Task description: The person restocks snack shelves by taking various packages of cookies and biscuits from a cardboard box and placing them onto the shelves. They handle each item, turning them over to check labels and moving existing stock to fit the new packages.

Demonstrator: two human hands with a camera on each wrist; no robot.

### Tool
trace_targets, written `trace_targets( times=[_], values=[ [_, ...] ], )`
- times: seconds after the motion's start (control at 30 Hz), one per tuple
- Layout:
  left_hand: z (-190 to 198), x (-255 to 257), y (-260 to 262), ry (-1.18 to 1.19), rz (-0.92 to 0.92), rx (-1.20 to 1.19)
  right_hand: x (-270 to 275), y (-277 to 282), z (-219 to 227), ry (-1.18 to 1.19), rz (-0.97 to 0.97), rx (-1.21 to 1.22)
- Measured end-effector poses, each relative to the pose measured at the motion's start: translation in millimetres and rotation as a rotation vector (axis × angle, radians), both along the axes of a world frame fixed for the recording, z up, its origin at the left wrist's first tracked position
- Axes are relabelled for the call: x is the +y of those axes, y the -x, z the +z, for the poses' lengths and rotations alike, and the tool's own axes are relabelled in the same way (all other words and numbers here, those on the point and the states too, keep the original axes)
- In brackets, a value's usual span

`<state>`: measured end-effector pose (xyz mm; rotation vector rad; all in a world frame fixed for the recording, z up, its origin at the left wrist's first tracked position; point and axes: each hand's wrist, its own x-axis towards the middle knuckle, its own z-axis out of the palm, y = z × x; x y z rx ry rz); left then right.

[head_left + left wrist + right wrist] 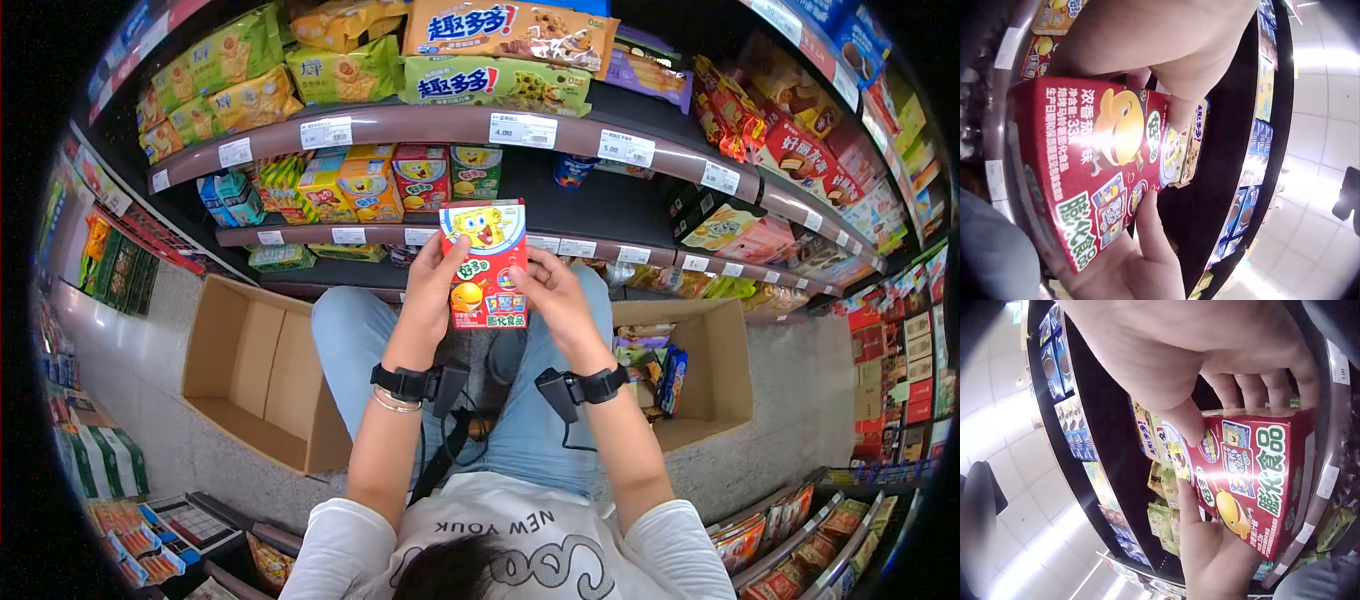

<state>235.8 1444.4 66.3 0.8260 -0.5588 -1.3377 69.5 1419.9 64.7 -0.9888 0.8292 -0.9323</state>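
A red snack box (487,262) with a yellow cartoon figure on its front is held upright between both hands, in front of the lower shelf. The left hand (432,292) grips its left side, thumb on the front. On the opposite side the right hand (562,300) holds the edge, its thumb also on the front. In the left wrist view the box (1094,162) shows its printed front, with the right hand (1154,262) below. The right wrist view has the right hand (1210,356) above the box (1241,481), fingers behind it, and the left hand (1216,556) below.
An open cardboard box (262,362) stands by the left knee. Another carton (708,372), with several snack packs (650,365) inside, is by the right knee. Similar small boxes (420,178) line the lower shelf; biscuit packs (505,35) lie on the shelf above.
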Motion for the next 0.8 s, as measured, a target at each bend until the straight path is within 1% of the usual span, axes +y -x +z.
trace_targets(
  times=[0.07, 0.13, 0.17, 0.2, 0.27, 0.33, 0.4, 0.43, 0.47, 0.53, 0.57, 0.6, 0.67, 0.7, 0.8],
  values=[
    [-5, -2, 1, -0.015, 0.054, -0.071, -2, -9, -14, 0.160, -0.060, 0.046],
    [-10, -1, 2, -0.005, 0.092, -0.164, 2, -20, -19, 0.303, -0.166, 0.108],
    [-8, 1, 4, 0.050, 0.100, -0.248, 3, -25, -24, 0.336, -0.195, 0.108],
    [-11, 1, 4, 0.052, 0.112, -0.280, 6, -32, -27, 0.422, -0.289, 0.190],
    [-11, 6, 8, 0.055, 0.136, -0.278, 14, -43, -25, 0.465, -0.361, 0.166],
    [-8, 9, 8, 0.053, 0.128, -0.355, 20, -49, -22, 0.493, -0.414, 0.193],
    [-12, 8, 7, 0.035, 0.123, -0.384, 25, -49, -18, 0.473, -0.426, 0.230],
    [-15, 9, 10, 0.052, 0.143, -0.441, 25, -50, -16, 0.502, -0.461, 0.236],
    [-15, 11, 14, 0.071, 0.166, -0.495, 29, -47, -13, 0.464, -0.438, 0.268],
    [-22, 8, 14, 0.060, 0.146, -0.468, 33, -43, -12, 0.420, -0.373, 0.286],
    [-23, 8, 15, 0.044, 0.127, -0.479, 34, -38, -10, 0.407, -0.304, 0.278],
    [-22, 8, 16, 0.027, 0.112, -0.492, 33, -36, -14, 0.393, -0.274, 0.215],
    [-19, 8, 14, 0.009, 0.043, -0.376, 31, -33, -31, 0.357, -0.210, 0.086],
    [-19, 9, 14, -0.002, 0.011, -0.319, 29, -28, -33, 0.357, -0.218, 0.010],
    [-23, 11, 12, -0.037, -0.073, -0.181, 26, -12, -35, 0.282, -0.128, -0.078]
  ],
)
